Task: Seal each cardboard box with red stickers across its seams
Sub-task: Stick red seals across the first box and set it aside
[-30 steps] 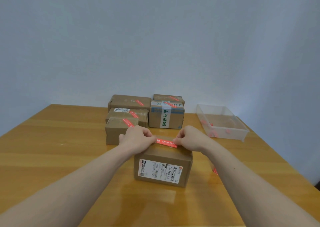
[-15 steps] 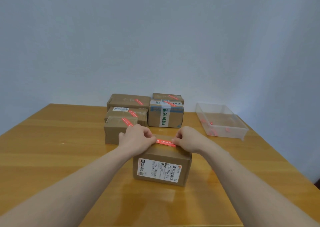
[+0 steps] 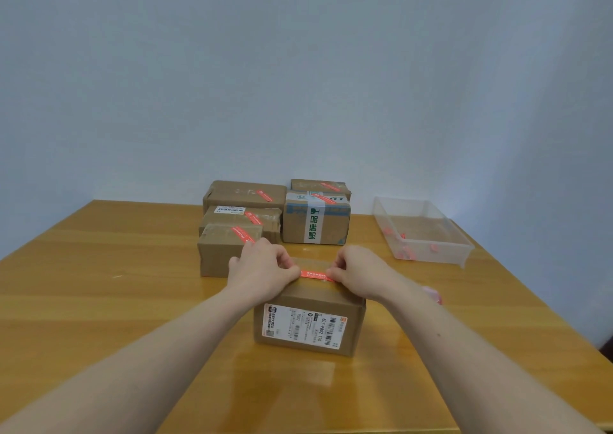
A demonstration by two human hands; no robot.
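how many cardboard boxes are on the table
6: the near box under both hands, three stepped back behind the left hand, the green-taped box, one behind it. More may be hidden.

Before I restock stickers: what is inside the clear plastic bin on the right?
Inside the clear bin lie a few small red stickers, scattered along its bottom near the left and front walls. Their exact number is too small to tell; nothing else shows inside.

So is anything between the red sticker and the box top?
Nothing visible. The left hand and right hand hold the sticker by its ends, right on top of the box.
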